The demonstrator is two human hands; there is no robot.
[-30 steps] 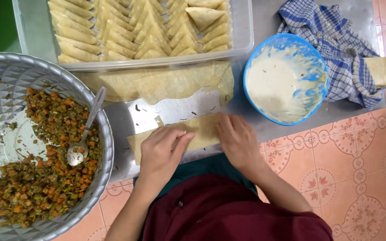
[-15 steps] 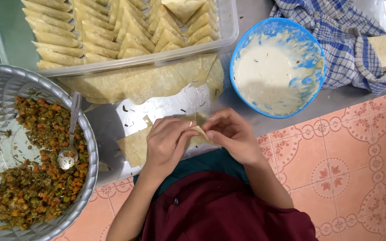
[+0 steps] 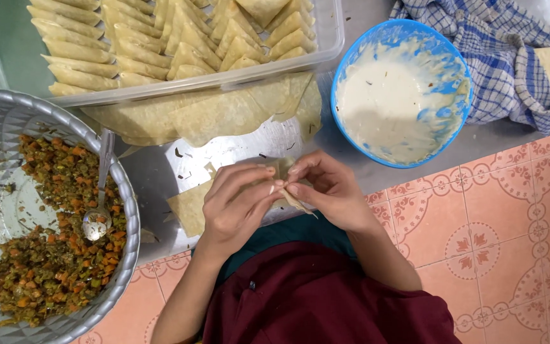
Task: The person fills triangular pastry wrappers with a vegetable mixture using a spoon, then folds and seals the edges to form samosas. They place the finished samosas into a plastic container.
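A thin pale pastry strip (image 3: 189,205) lies on the steel tray (image 3: 154,172) near its front edge. My left hand (image 3: 237,204) and my right hand (image 3: 326,191) meet over the strip's right end, fingertips pinching and folding the sheet between them. The folded end is mostly hidden under my fingers. A stack of more pastry sheets (image 3: 224,111) lies just behind my hands.
A clear plastic box (image 3: 329,38) of folded pastry triangles stands at the back. A silver bowl (image 3: 119,191) with chopped vegetable filling and a spoon (image 3: 97,216) sits at the left. A blue bowl (image 3: 402,89) of white paste and a checked cloth (image 3: 504,57) are at the right.
My hands have come together from lying flat and apart on the strip, and now pinch its right end, which has lifted into a fold. The view has shifted slightly.
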